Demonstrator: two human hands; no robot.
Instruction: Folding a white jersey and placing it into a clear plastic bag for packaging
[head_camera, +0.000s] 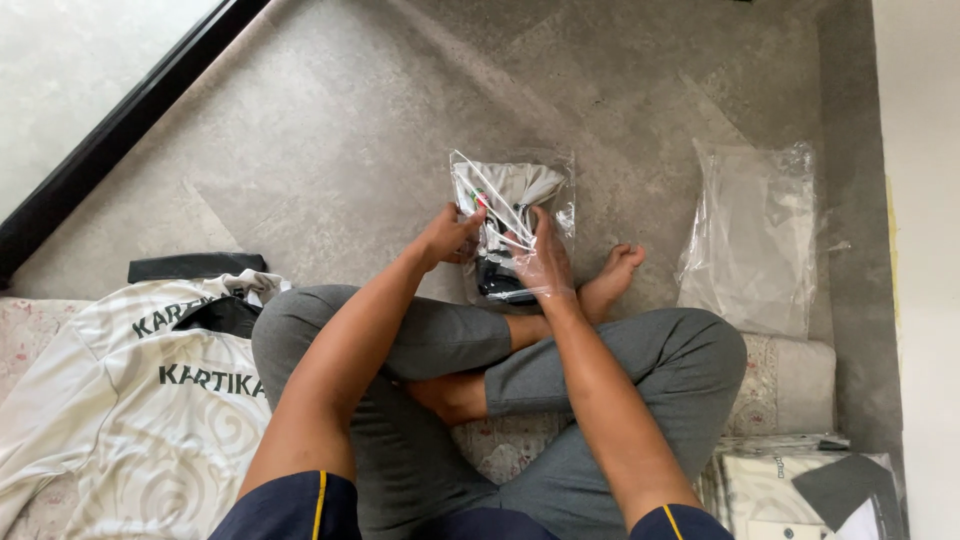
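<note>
On floor, left hand (447, 237) pinching clear bag (512, 222), right hand (541, 262) fingers inside, grip unclear

A folded shirt (505, 215) sits partly inside a plastic bag (560, 190) on the floor (330, 120), just ahead of the crossed legs (480, 370). A stack of bags (755, 235) lies to the right, a jersey (140, 400) to the left, packed shirts (790, 490) at the right knee.
</note>
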